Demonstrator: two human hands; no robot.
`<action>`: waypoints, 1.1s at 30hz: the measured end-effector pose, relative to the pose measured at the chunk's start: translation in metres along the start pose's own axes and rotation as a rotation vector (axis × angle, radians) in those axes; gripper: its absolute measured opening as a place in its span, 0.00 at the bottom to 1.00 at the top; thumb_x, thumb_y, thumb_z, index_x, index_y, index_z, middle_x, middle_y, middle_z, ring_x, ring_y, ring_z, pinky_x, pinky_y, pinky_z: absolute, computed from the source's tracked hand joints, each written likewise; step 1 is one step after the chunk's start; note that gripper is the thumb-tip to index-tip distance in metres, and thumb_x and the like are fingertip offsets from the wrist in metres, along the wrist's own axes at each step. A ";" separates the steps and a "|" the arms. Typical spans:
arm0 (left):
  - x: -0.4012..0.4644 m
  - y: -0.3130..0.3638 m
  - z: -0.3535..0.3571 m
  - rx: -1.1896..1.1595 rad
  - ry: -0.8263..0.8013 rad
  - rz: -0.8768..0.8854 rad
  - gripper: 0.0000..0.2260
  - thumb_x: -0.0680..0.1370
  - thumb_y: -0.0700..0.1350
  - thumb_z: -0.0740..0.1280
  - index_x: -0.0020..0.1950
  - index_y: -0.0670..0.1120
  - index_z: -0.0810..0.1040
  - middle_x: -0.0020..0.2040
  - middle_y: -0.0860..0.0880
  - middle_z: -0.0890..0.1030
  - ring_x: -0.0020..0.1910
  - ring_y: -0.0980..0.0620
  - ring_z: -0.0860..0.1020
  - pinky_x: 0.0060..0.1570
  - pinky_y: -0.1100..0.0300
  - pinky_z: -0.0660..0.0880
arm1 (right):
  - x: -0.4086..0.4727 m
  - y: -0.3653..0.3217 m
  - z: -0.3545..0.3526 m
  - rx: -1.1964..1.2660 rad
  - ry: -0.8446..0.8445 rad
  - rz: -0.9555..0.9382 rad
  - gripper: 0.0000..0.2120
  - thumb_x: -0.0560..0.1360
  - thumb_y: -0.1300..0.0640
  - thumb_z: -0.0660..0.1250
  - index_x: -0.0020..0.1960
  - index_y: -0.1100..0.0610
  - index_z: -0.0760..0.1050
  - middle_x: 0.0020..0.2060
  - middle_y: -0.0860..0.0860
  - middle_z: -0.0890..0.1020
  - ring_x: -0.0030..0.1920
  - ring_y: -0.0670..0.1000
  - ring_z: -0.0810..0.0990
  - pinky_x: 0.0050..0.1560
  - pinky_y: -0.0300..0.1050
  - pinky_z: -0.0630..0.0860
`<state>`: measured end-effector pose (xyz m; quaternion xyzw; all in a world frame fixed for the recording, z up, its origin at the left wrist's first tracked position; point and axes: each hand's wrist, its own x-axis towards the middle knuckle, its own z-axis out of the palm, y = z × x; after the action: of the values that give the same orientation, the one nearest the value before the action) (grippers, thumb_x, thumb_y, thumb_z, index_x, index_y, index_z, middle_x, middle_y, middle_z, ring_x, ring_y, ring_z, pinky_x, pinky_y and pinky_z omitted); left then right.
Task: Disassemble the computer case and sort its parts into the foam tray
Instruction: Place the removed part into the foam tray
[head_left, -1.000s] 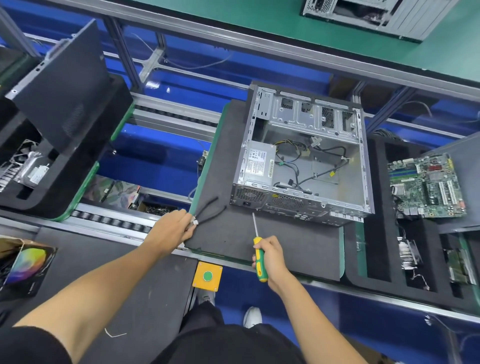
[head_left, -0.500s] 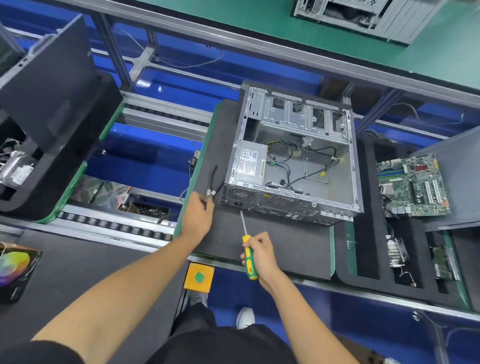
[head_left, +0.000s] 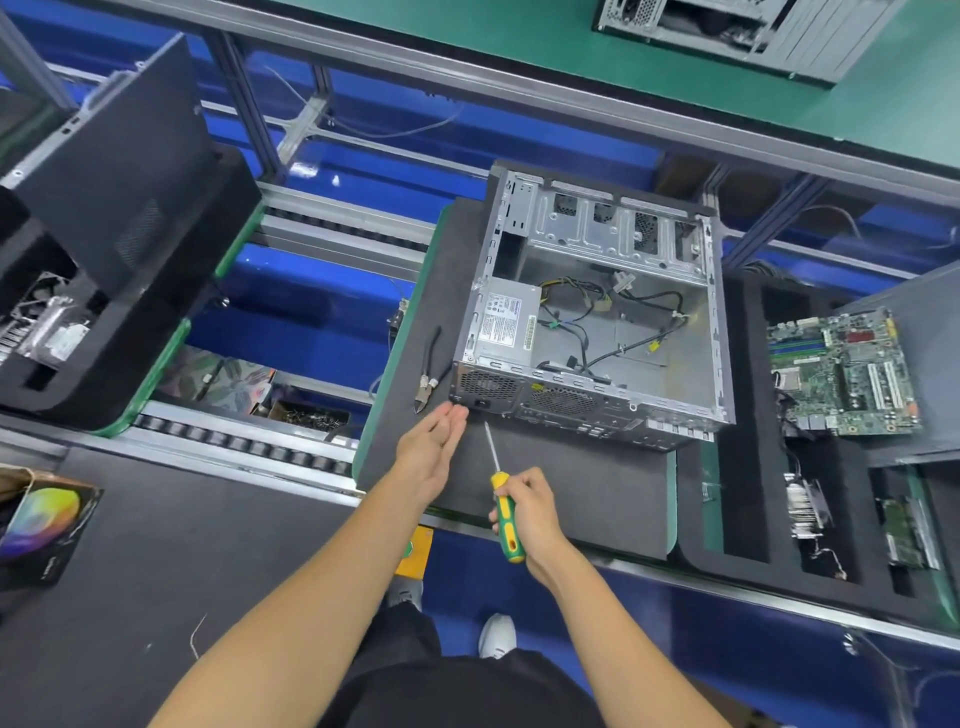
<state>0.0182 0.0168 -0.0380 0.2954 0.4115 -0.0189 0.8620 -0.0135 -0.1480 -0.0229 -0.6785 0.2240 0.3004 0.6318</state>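
Steel computer case (head_left: 597, 322) lies open on mat, just beyond both hands | left hand (head_left: 434, 449) has let go of cutters (head_left: 428, 376), fingers now straight, empty, reaching case corner | right hand (head_left: 527, 512) still grips screwdriver (head_left: 503, 506) | judged: power-supply screws next; foam tray (head_left: 737, 467) rightward.

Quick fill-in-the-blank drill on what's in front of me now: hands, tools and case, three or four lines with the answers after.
1. The right hand grips a yellow-and-green ____.
2. The cutting pliers lie on the foam mat, to the ____ of the computer case.
3. The left hand has straight fingers and holds ____.
4. The motherboard lies to the ____ of the case.

Missing words: screwdriver; left; nothing; right
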 end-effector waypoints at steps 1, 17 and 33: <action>0.000 -0.003 0.002 0.026 0.014 -0.015 0.15 0.86 0.34 0.54 0.71 0.34 0.72 0.54 0.42 0.83 0.52 0.51 0.84 0.57 0.61 0.78 | 0.000 0.000 -0.003 0.003 0.002 0.000 0.08 0.77 0.67 0.63 0.46 0.58 0.65 0.37 0.58 0.77 0.27 0.50 0.78 0.26 0.43 0.75; -0.032 -0.072 0.051 0.675 -0.132 -0.004 0.04 0.86 0.37 0.58 0.59 0.38 0.69 0.45 0.42 0.84 0.35 0.55 0.84 0.32 0.66 0.76 | -0.015 0.013 -0.080 0.126 -0.044 0.055 0.09 0.75 0.67 0.60 0.42 0.55 0.64 0.33 0.54 0.75 0.27 0.52 0.71 0.26 0.42 0.69; -0.048 -0.278 0.239 0.966 -0.338 -0.175 0.10 0.86 0.33 0.56 0.60 0.35 0.75 0.41 0.44 0.80 0.36 0.53 0.78 0.33 0.66 0.77 | -0.001 0.028 -0.334 0.208 0.266 0.005 0.10 0.76 0.69 0.59 0.42 0.56 0.63 0.31 0.55 0.73 0.25 0.53 0.70 0.25 0.43 0.68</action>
<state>0.0773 -0.3479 -0.0242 0.6169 0.2342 -0.3259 0.6770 0.0087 -0.4824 -0.0354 -0.6426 0.3372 0.1845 0.6628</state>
